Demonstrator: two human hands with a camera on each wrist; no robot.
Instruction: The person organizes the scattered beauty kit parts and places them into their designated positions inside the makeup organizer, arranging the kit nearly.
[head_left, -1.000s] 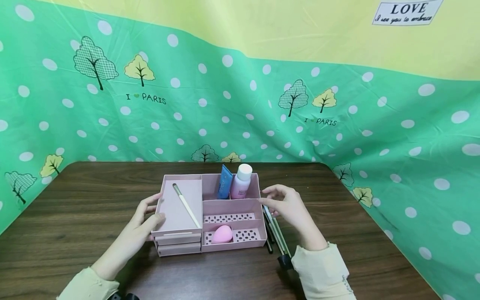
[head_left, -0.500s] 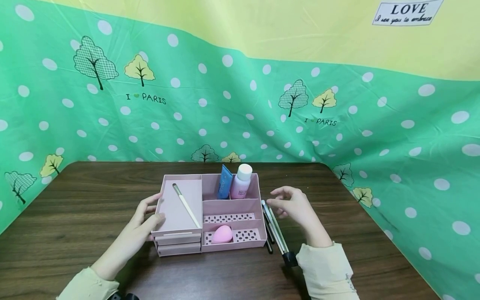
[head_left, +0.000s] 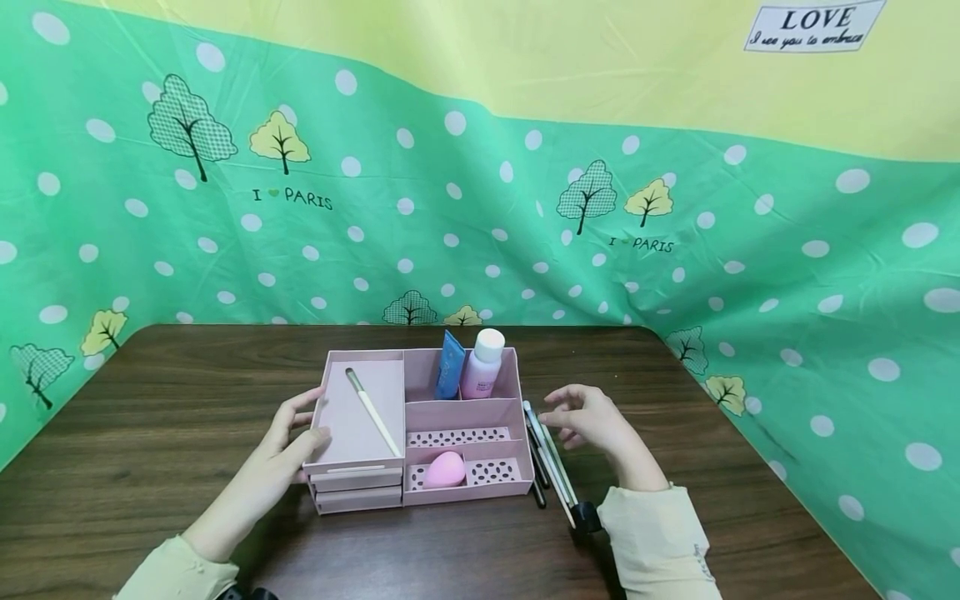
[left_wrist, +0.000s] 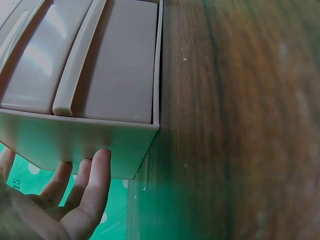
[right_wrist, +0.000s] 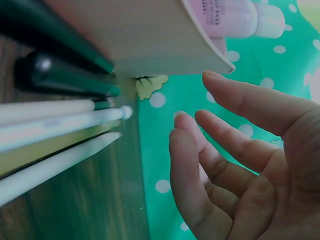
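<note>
A pink desktop organizer [head_left: 457,408] stands mid-table with compartments on the right and drawers at its left front. My left hand [head_left: 276,450] touches its left side wall, the thumb at the top rim. In the left wrist view the fingers [left_wrist: 95,185] extend against that wall. My right hand [head_left: 596,423] hovers right of the organizer, fingers loosely bent and holding nothing. Slender brushes and dark sticks [head_left: 551,462] lie between that hand and the organizer; the right wrist view shows their pale handles [right_wrist: 60,125]. A makeup brush [head_left: 372,411] lies diagonally on the organizer's top tray.
A blue tube [head_left: 450,367] and a white-capped pink bottle [head_left: 482,367] stand in the rear compartment. A pink makeup sponge [head_left: 446,469] sits in a front one. The dark wooden table [head_left: 187,400] meets a green dotted cloth [head_left: 450,225] behind.
My right hand has drawn away from the organizer's right edge, moving right and slightly nearer me. The left hand and the organizer stay put.
</note>
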